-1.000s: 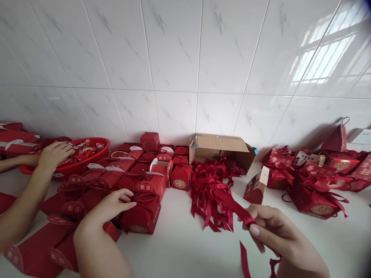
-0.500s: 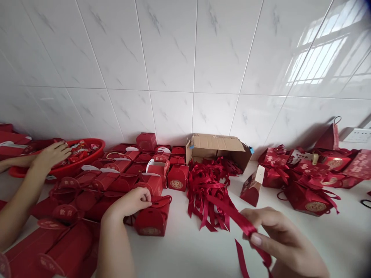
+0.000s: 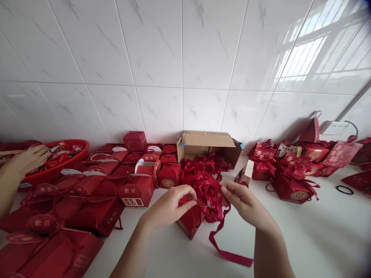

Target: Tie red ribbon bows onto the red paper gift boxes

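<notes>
A small red gift box (image 3: 189,222) stands on the white counter (image 3: 319,239) in front of me. My left hand (image 3: 171,204) pinches the handle at its top. My right hand (image 3: 246,202) is closed on a red ribbon (image 3: 223,247) right beside the box; the ribbon loops down onto the counter and trails to the right. Both hands meet over the box, fingertips a little apart.
Behind lies a heap of red ribbons (image 3: 203,175) spilling from an open cardboard box (image 3: 208,143). Many red gift boxes (image 3: 95,193) fill the left. Ribbon-tied boxes (image 3: 290,173) sit at right. Another person's hand (image 3: 27,160) reaches into a red basin (image 3: 78,150). A black hair band (image 3: 344,190) lies far right.
My left hand carried the red box from the left pile to the middle. My right hand brought the ribbon up and left to meet it. The camera turned right.
</notes>
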Demonstrator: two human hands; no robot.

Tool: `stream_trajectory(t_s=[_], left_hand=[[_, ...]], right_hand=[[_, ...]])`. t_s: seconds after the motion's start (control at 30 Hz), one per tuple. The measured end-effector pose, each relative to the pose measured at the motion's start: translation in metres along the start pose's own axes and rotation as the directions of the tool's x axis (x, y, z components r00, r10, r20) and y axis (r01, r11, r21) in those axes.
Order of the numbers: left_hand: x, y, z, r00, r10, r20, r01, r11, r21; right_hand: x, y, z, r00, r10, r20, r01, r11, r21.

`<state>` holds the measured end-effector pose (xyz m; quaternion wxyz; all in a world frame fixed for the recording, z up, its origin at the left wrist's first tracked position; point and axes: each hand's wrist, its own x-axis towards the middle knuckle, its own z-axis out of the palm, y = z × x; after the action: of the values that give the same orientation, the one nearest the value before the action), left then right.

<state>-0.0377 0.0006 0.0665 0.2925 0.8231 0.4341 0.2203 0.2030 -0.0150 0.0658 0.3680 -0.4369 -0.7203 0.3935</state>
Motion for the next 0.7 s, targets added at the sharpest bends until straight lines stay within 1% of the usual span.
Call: stream_trajectory(t_s=[0.07, 0.17, 0.23, 0.27, 0.37, 0.43, 0.5, 0.57, 0.63, 0.7], left_hand=[[-0.005, -0.003, 0.001, 0.999, -0.049, 0.013, 0.046, 0.990, 0.136], [-0.007, -0.006, 0.009, 0.981, -0.181, 0.074, 0.145, 0.929, 0.340], [-0.005, -0.005, 0.016, 0.960, -0.245, 0.135, 0.175, 0.903, 0.392], [-0.005, -0.004, 0.019, 0.953, -0.258, 0.158, 0.177, 0.899, 0.402], [-0.003, -0.006, 0.025, 0.954, -0.233, 0.187, 0.132, 0.889, 0.438], [-0.002, -0.012, 0.025, 0.970, -0.200, 0.136, 0.108, 0.862, 0.495], [-0.001, -0.018, 0.021, 0.985, -0.169, 0.030, 0.124, 0.826, 0.549], [-0.002, -0.018, 0.017, 0.989, -0.118, -0.085, 0.146, 0.817, 0.557], [-0.003, -0.011, 0.013, 0.987, -0.048, -0.155, 0.120, 0.861, 0.494], [-0.007, 0.002, 0.011, 0.986, 0.009, -0.164, 0.051, 0.933, 0.356]], right_hand=[[0.001, 0.001, -0.001, 0.999, 0.026, -0.033, -0.024, 0.998, 0.061], [0.001, 0.002, -0.002, 0.995, 0.069, -0.069, -0.060, 0.990, 0.127], [0.002, 0.003, -0.001, 0.992, 0.083, -0.094, -0.066, 0.984, 0.165], [0.003, 0.003, -0.001, 0.991, 0.078, -0.105, -0.058, 0.982, 0.181], [0.006, 0.004, 0.000, 0.994, 0.023, -0.109, 0.003, 0.973, 0.229], [0.008, 0.006, 0.001, 0.996, -0.022, -0.092, 0.046, 0.964, 0.264], [0.009, 0.007, 0.001, 0.995, -0.046, -0.086, 0.069, 0.954, 0.291], [0.009, 0.008, 0.001, 0.995, -0.053, -0.085, 0.077, 0.944, 0.319], [0.009, 0.008, 0.002, 0.996, -0.069, -0.062, 0.087, 0.927, 0.364], [0.007, 0.006, 0.003, 0.994, -0.106, -0.006, 0.098, 0.900, 0.424]])
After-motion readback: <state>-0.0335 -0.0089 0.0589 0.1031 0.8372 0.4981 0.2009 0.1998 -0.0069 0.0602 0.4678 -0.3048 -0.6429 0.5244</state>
